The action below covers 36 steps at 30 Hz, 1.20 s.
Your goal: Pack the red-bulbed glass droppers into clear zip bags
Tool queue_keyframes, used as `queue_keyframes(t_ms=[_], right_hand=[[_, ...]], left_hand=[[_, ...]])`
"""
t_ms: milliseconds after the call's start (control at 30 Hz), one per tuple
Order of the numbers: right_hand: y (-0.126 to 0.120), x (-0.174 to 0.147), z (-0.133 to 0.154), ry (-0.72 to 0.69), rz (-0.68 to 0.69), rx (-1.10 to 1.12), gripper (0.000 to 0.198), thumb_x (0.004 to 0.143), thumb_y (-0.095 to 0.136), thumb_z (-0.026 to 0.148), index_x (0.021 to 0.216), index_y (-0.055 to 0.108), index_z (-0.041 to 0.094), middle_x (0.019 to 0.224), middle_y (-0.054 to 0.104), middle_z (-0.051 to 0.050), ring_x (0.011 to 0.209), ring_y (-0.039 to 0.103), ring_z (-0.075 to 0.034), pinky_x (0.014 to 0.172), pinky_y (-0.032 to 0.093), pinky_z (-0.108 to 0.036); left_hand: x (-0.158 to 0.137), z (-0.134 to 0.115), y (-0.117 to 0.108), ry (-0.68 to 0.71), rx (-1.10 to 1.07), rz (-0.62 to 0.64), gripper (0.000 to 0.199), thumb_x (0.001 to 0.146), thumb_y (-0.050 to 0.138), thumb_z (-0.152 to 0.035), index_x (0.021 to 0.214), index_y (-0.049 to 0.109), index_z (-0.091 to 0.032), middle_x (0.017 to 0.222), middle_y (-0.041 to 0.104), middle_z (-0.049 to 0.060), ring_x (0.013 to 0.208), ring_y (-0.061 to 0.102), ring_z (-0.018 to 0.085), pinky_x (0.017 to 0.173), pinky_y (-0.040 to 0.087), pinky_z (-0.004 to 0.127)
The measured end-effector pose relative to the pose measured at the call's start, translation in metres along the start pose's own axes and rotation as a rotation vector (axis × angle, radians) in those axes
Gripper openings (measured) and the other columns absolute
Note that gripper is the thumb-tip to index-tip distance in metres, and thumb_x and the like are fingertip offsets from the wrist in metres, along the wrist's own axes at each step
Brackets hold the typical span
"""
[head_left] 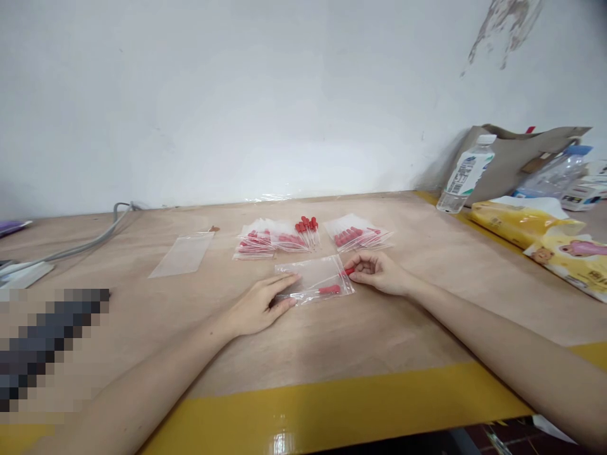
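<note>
The right grip [379, 273] is pinching a dropper [349, 271]; leftward, the wide-spread left grip [258, 306] is pressing a bag [310, 272]. Pressed too lightly, the bag could be slipping.

The brown desk [341, 344] has yellow tape [332, 398] along its front edge. Directly on it are a clear bag [310, 276] near the middle, a left heap of bags [258, 241] and a right heap [355, 235] farther back, loose red-bulbed droppers [306, 225] between them, a flat bag [183, 256], a grey cable [90, 245], and, rightward, a bottle [467, 174] and yellow packs [516, 221].
</note>
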State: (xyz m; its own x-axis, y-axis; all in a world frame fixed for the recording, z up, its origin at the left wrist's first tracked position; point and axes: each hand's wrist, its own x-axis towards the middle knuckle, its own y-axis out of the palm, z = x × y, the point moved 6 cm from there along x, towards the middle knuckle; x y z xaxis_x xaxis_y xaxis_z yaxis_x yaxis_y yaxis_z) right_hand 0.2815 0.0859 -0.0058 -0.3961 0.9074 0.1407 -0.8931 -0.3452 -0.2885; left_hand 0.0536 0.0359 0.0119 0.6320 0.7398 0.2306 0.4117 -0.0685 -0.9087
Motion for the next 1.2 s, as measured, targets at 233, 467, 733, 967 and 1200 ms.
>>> queue_keyframes(t_ms=[233,467,733,967,1200], right_hand=[[0.014,0.000,0.004,-0.086,-0.084,0.071,0.032,0.058,0.073,0.028,0.077,0.050,0.019,0.069,0.053,0.003,0.058,0.048,-0.008,0.054,0.041,-0.023],[0.019,0.000,0.003,-0.126,-0.024,-0.005,0.028,0.067,0.065,0.023,0.084,0.043,0.021,0.074,0.059,0.001,0.068,0.058,-0.013,0.059,0.042,-0.025],[0.007,0.004,0.005,-0.153,-0.106,-0.165,0.016,0.073,0.056,0.028,0.083,0.046,0.020,0.075,0.060,-0.001,0.066,0.057,-0.013,0.058,0.042,-0.025],[-0.025,0.058,0.045,-0.207,-0.448,-0.699,0.002,0.070,0.054,0.017,0.070,0.056,0.017,0.070,0.062,-0.002,0.065,0.055,-0.014,0.064,0.041,-0.026],[-0.005,0.125,0.028,0.161,-0.415,-0.715,0.034,0.069,0.060,0.013,0.102,0.053,0.010,0.093,0.063,-0.014,0.087,0.059,-0.022,0.074,0.043,-0.029]], left_hand=[[0.000,-0.002,-0.001,0.046,-0.007,-0.024,0.043,0.090,0.046,-0.033,0.131,0.044,-0.022,0.132,0.050,0.006,0.121,0.047,0.022,0.101,0.038,0.041],[0.001,-0.002,-0.001,0.050,-0.004,-0.015,0.041,0.090,0.045,-0.033,0.129,0.047,-0.021,0.132,0.050,0.006,0.121,0.047,0.021,0.102,0.038,0.040],[0.000,0.001,0.002,0.054,-0.001,-0.019,0.039,0.091,0.045,-0.034,0.127,0.050,-0.021,0.132,0.050,0.007,0.122,0.046,0.022,0.101,0.039,0.041],[0.001,-0.001,0.002,0.059,-0.012,-0.028,0.036,0.090,0.045,-0.032,0.123,0.055,-0.021,0.132,0.050,0.008,0.120,0.048,0.022,0.100,0.040,0.040],[0.000,-0.002,0.002,0.068,-0.011,-0.028,0.037,0.091,0.045,-0.032,0.123,0.054,-0.018,0.131,0.050,0.009,0.121,0.047,0.022,0.102,0.039,0.038]])
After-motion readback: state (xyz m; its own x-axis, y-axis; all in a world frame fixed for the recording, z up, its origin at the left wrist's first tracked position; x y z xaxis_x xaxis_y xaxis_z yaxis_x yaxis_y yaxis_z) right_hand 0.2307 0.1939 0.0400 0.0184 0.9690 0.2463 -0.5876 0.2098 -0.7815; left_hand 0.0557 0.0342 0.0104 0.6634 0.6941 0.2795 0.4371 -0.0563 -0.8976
